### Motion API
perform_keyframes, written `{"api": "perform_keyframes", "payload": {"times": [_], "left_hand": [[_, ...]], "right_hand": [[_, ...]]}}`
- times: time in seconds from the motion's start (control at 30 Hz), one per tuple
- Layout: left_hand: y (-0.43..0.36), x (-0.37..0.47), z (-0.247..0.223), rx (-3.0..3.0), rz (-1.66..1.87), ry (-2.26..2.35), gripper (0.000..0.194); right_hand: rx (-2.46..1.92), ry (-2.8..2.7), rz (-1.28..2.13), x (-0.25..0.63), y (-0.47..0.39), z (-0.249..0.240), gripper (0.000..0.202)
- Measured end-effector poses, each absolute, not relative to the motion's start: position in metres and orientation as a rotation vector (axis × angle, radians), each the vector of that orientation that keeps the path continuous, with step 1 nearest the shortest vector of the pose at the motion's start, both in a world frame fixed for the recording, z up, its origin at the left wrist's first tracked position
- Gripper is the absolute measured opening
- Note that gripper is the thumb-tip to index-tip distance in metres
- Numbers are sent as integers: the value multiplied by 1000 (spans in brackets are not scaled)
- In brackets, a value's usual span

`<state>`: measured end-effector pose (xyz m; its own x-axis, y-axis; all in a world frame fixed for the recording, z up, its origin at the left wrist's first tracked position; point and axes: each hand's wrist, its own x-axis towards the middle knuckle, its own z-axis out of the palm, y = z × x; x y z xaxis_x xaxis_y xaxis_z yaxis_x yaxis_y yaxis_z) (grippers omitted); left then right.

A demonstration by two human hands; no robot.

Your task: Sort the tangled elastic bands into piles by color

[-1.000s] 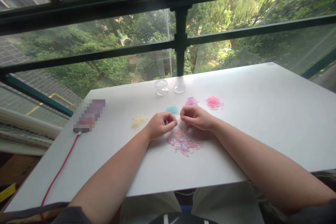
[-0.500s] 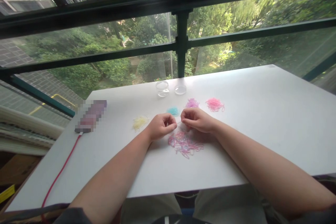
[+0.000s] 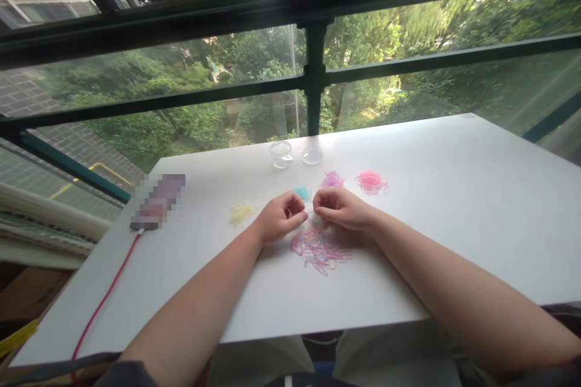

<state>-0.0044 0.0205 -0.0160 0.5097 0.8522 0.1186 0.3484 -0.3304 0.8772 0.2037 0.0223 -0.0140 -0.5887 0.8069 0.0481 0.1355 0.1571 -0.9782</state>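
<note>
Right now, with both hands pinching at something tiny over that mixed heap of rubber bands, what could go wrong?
A stretched band between the left hand and right hand might snap away; it is too small to see clearly. The forearms could sweep the mixed pile about. The sorted blue pile and purple pile lie close behind the knuckles and might get scattered.

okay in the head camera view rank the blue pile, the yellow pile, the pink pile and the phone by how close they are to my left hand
From the left hand:
1. Blue pile, just beyond the knuckles.
2. Yellow pile, to its left.
3. Pink pile, far right, past the right hand.
4. Phone, far left.
</note>
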Motion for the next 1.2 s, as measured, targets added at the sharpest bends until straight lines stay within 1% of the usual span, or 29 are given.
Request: {"api": "perform_keyframes", "payload": {"times": [0.13, 0.33, 1.2], "left_hand": [[19, -3, -15, 1913, 747, 1003, 28], [18, -3, -14, 1950, 692, 1021, 24], [19, -3, -14, 1915, 710, 1014, 22]], "right_hand": [[-886, -1863, 1463, 203, 22, -13, 11], [-920, -1863, 1456, 204, 21, -12, 12], [-928, -1856, 1442, 205, 22, -11, 17]]}}
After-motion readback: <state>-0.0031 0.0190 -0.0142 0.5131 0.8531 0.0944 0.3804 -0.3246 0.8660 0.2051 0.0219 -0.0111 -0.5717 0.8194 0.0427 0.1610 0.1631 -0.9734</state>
